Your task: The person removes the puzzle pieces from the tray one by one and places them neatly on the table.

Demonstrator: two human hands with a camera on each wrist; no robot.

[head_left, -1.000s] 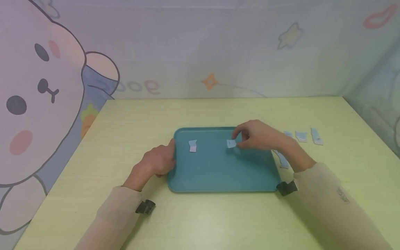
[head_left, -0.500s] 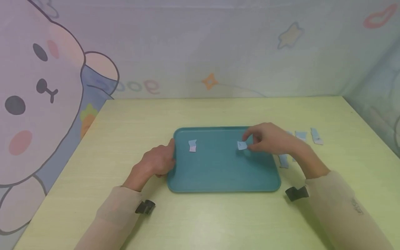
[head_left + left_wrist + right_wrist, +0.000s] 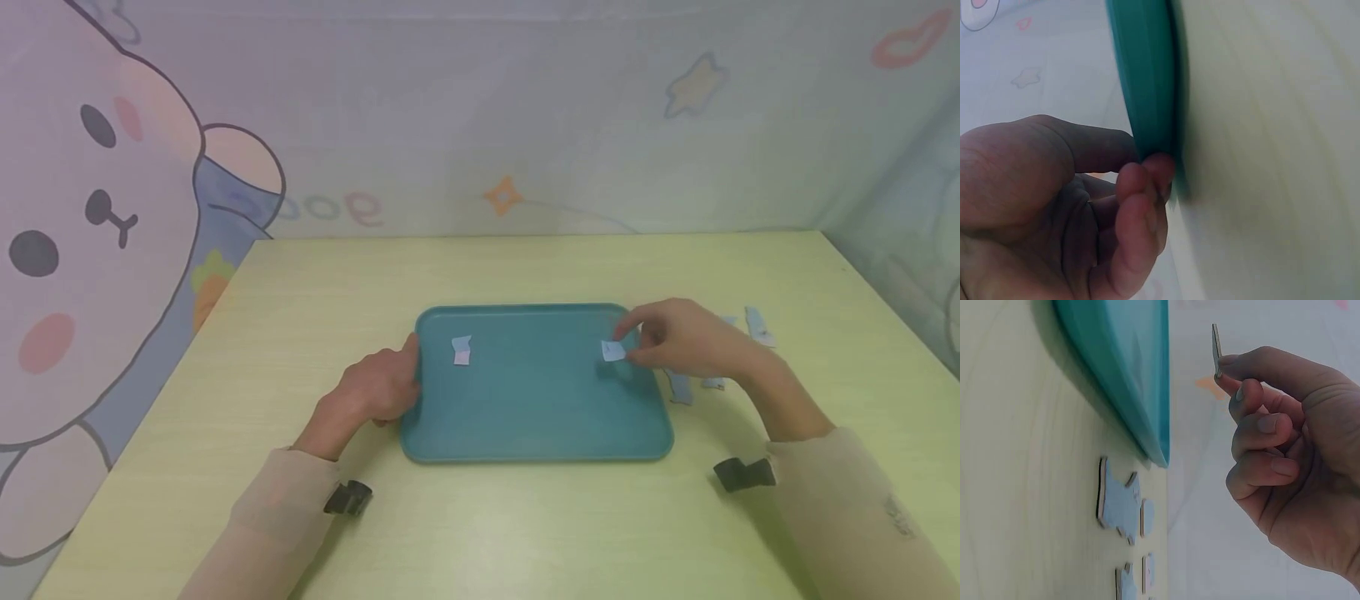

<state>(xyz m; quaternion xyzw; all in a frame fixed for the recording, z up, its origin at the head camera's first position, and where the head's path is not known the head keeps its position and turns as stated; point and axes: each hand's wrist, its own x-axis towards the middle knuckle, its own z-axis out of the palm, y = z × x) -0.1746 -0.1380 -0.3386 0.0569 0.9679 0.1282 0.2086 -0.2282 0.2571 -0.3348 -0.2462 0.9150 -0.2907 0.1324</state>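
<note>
My left hand [image 3: 378, 385] grips the left edge of a teal tray [image 3: 525, 417]. In the left wrist view, thumb and fingertips meet at the tray's rim [image 3: 1145, 81], with the other fingers curled. Between thumb and forefinger my right hand [image 3: 686, 337] pinches a small light-blue puzzle piece [image 3: 612, 351], held above the tray's right part. The right wrist view shows this puzzle piece [image 3: 1216, 347] edge-on, thin and raised higher than the tray. Another blue-and-pale puzzle piece [image 3: 462, 350] lies in the tray's upper left.
Several puzzle pieces lie on the pale wooden table [image 3: 495, 533] right of the tray, including one slim piece [image 3: 680, 387] beside its edge and one farther back [image 3: 759, 327]. The right hand partly hides others. A printed cloth [image 3: 450, 108] hangs behind the table.
My right hand has moved to the right across the tray, carrying the pinched puzzle piece toward the tray's right side. My left hand and the tray stay nearly where they were.
</note>
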